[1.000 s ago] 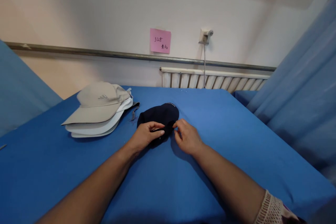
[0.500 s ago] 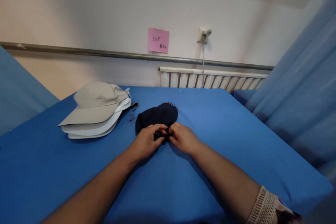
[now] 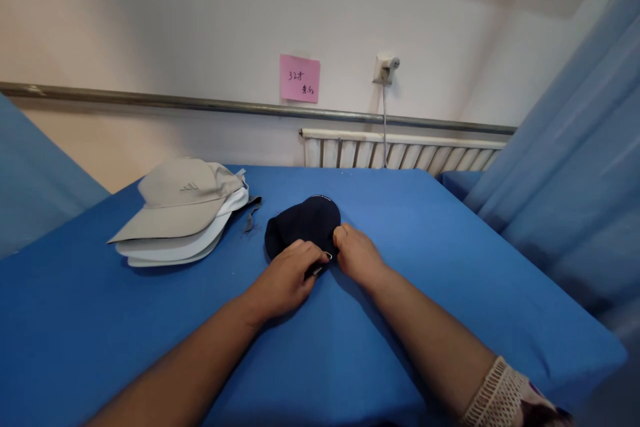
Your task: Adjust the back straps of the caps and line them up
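A dark navy cap (image 3: 305, 221) lies on the blue-covered table, its near edge between my hands. My left hand (image 3: 287, 277) is closed on the cap's near side, where a small shiny metal buckle (image 3: 328, 255) shows by the fingertips. At the cap's right edge, my right hand (image 3: 357, 253) pinches the dark fabric or strap; the fingertips partly hide what is gripped. Left of the cap sits a stack of caps, with a beige cap (image 3: 177, 190) on top and white caps (image 3: 175, 249) beneath.
The table (image 3: 425, 240) has a blue cover. A dark strap (image 3: 253, 208) trails from the stack. Behind are a radiator (image 3: 400, 147), a metal rail (image 3: 210, 105), a pink note (image 3: 300, 79) and a plugged socket (image 3: 385, 70). Blue curtains (image 3: 565, 167) hang at the sides.
My hands have moved apart, the right one slightly up and to the right. The cap has turned and shifted a little right, and the metal buckle now shows.
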Demonstrator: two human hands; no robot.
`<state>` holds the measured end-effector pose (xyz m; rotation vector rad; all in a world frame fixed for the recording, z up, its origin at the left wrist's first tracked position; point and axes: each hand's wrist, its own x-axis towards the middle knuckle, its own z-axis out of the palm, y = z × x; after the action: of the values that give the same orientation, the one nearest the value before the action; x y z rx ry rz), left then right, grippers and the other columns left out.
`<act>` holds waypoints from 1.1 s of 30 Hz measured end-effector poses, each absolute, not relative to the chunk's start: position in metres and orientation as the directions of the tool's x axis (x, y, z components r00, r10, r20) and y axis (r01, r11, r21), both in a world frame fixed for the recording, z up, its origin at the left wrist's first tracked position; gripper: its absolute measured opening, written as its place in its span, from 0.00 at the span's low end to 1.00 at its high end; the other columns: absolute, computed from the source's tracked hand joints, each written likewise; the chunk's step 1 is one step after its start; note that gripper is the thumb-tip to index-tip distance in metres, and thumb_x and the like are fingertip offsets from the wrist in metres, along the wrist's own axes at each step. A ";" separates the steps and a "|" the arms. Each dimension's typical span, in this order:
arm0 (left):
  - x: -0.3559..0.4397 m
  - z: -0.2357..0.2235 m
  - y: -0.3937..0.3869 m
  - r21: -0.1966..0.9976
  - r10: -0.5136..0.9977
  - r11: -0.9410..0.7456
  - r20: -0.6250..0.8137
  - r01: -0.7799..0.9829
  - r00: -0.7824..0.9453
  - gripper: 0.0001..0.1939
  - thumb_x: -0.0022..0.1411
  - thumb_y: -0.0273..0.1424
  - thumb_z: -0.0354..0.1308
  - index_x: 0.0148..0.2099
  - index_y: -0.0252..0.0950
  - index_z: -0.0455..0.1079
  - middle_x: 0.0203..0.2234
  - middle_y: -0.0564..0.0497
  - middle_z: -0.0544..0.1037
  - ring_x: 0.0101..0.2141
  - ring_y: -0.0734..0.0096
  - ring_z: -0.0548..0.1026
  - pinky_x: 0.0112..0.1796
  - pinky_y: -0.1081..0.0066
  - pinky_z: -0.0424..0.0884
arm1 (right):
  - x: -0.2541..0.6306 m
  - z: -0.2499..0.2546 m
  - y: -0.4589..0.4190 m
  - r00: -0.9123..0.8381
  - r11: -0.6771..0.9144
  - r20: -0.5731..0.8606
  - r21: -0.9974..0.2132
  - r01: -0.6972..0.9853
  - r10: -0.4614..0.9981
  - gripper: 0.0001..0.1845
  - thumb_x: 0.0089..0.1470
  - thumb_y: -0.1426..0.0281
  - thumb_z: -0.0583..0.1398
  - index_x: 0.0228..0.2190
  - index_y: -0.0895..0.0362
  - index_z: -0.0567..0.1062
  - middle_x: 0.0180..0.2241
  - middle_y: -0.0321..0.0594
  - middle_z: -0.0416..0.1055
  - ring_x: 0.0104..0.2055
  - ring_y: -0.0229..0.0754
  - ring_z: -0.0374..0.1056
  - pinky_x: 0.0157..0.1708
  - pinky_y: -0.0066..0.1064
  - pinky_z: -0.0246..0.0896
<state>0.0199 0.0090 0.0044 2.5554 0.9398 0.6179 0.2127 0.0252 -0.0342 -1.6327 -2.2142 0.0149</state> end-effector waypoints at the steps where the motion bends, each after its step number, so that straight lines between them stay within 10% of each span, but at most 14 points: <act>1: 0.019 0.006 0.009 0.496 0.671 -0.706 0.242 0.505 0.701 0.15 0.55 0.21 0.54 0.44 0.40 0.72 0.38 0.49 0.76 0.41 0.63 0.72 0.44 0.63 0.68 | 0.216 -0.035 0.025 -0.266 0.334 0.281 -0.233 0.913 0.922 0.13 0.47 0.84 0.54 0.33 0.56 0.69 0.34 0.43 0.69 0.32 0.42 0.64 0.33 0.33 0.56; 13: -0.007 0.005 0.036 0.589 0.902 -0.432 0.284 0.683 0.325 0.10 0.60 0.33 0.53 0.40 0.38 0.74 0.32 0.51 0.77 0.30 0.67 0.74 0.33 0.68 0.67 | 0.224 -0.032 0.018 -0.215 0.357 0.349 -0.420 0.834 0.912 0.14 0.51 0.82 0.52 0.34 0.56 0.71 0.35 0.39 0.71 0.35 0.40 0.66 0.36 0.30 0.58; 25: -0.009 -0.022 0.049 0.331 0.869 -0.495 0.220 0.804 0.444 0.22 0.57 0.35 0.59 0.55 0.38 0.69 0.42 0.45 0.76 0.39 0.59 0.75 0.37 0.66 0.67 | 0.210 -0.038 0.016 -0.408 0.504 0.298 -0.470 0.724 0.863 0.05 0.60 0.71 0.56 0.33 0.57 0.72 0.34 0.37 0.70 0.33 0.36 0.64 0.35 0.28 0.57; 33: 0.004 -0.016 0.051 0.327 0.883 -0.469 0.205 0.821 0.423 0.12 0.55 0.25 0.53 0.40 0.37 0.74 0.32 0.48 0.77 0.32 0.65 0.74 0.32 0.69 0.64 | 0.211 -0.041 0.018 -0.382 0.467 0.268 -0.489 0.737 0.884 0.08 0.61 0.70 0.56 0.30 0.57 0.71 0.32 0.36 0.68 0.32 0.35 0.63 0.34 0.28 0.55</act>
<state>0.0036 0.0509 -0.0160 2.4966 1.5107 0.5228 0.2107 0.0178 -0.0405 -1.3467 -2.2256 0.3977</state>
